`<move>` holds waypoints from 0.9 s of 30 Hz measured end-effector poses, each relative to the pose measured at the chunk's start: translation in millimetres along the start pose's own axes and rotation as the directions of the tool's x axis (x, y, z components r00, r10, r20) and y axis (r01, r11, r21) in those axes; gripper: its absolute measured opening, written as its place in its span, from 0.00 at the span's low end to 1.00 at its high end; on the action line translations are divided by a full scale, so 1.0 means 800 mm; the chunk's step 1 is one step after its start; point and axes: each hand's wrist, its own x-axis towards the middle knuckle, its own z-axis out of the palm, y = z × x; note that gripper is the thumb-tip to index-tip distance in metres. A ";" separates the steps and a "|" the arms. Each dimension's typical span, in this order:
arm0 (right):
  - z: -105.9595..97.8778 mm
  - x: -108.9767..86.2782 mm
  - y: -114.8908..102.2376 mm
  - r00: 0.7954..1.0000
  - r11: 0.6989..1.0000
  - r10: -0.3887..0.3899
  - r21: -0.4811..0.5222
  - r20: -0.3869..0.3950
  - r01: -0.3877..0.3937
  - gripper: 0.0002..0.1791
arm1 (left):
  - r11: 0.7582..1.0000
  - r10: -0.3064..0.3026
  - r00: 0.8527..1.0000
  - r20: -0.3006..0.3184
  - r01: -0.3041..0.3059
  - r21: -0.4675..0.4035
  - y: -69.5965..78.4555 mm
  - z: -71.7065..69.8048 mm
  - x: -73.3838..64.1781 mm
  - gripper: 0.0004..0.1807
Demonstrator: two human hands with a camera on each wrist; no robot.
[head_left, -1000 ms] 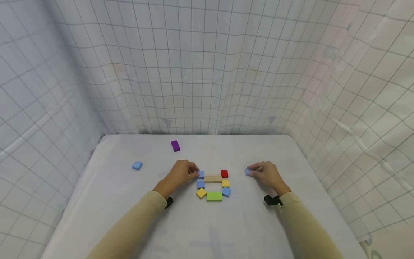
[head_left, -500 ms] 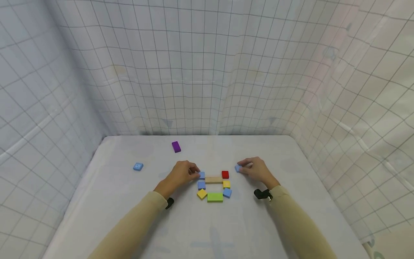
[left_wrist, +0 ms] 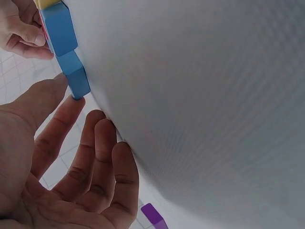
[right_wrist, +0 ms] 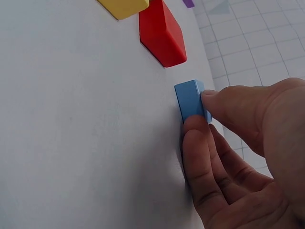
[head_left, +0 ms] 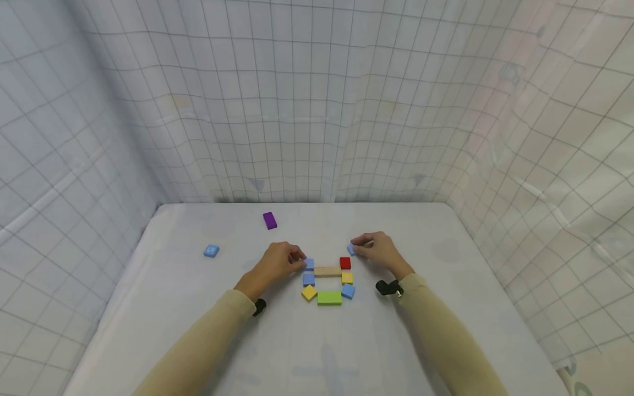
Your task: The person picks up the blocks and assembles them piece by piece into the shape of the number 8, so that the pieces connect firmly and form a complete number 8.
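On the white table, a ring of small blocks lies in front of me. My left hand (head_left: 277, 263) has its thumb and index fingertip on a blue block (left_wrist: 75, 78) at the ring's far left corner, pinching its end. My right hand (head_left: 382, 253) pinches another blue block (right_wrist: 189, 99) between thumb and fingers, just beyond and right of the red block (head_left: 345, 263). A tan wooden block (head_left: 327, 271) spans between the left blue block and the red one. In the left wrist view a second blue block (left_wrist: 60, 29) adjoins the held one.
Nearer in the ring are yellow blocks (head_left: 347, 278), a blue block (head_left: 348, 291) and a green block (head_left: 329, 298). A purple block (head_left: 269, 220) lies farther back, and a blue block marked 5 (head_left: 211, 251) lies to the left. Gridded white curtains (head_left: 317, 110) surround the table.
My right hand has carried its blue block leftward and slightly away from me, closer to the red block. My left hand has stayed at the far left corner block.
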 end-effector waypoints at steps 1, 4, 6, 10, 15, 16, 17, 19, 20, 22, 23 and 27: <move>0.001 0.002 -0.002 1.000 1.000 0.001 0.003 0.003 -0.001 0.14 | 1.000 0.000 1.000 0.001 0.000 -0.002 -0.001 0.000 0.000 0.09; 0.005 0.006 -0.005 1.000 1.000 0.000 0.003 0.008 0.000 0.15 | 1.000 -0.001 1.000 0.007 0.001 -0.005 -0.002 -0.001 0.000 0.09; 0.006 0.007 -0.007 1.000 1.000 -0.008 0.001 0.009 0.008 0.15 | 1.000 0.001 1.000 0.011 -0.001 -0.004 -0.002 -0.001 0.001 0.10; 0.010 0.010 -0.008 1.000 1.000 -0.026 0.007 0.015 0.025 0.15 | 1.000 -0.001 1.000 0.008 0.001 -0.004 -0.001 -0.001 0.000 0.10; 0.014 0.012 -0.011 0.999 0.999 -0.004 0.032 0.036 0.003 0.15 | 1.000 -0.005 1.000 -0.002 0.005 -0.003 0.000 -0.001 -0.001 0.09; 0.014 0.012 -0.012 0.999 0.999 -0.002 0.036 0.039 0.000 0.15 | 1.000 -0.004 1.000 -0.003 0.004 -0.003 0.000 -0.001 -0.001 0.09; 0.014 0.012 -0.012 0.999 0.999 -0.003 0.039 0.042 0.001 0.15 | 1.000 -0.003 1.000 -0.004 0.003 -0.004 0.001 -0.001 -0.001 0.09; 0.015 0.012 -0.013 0.999 0.999 -0.012 0.039 0.047 0.010 0.15 | 1.000 0.000 1.000 -0.008 0.000 -0.004 0.001 -0.001 -0.001 0.09; 0.015 0.012 -0.013 0.999 0.999 -0.016 0.040 0.050 0.014 0.15 | 1.000 0.000 1.000 -0.009 0.000 -0.004 0.001 -0.001 -0.001 0.09; 0.015 0.013 -0.013 0.998 0.999 -0.030 0.036 0.053 0.028 0.15 | 1.000 -0.003 1.000 -0.009 0.003 -0.005 0.001 -0.001 -0.001 0.09; 0.015 0.013 -0.013 0.998 0.999 -0.037 0.033 0.053 0.035 0.15 | 1.000 -0.004 1.000 -0.010 0.004 -0.006 0.001 -0.001 -0.001 0.09; 0.016 0.013 -0.013 0.997 0.998 -0.065 0.019 0.050 0.064 0.15 | 1.000 -0.013 1.000 -0.009 0.013 -0.006 0.001 0.000 -0.002 0.09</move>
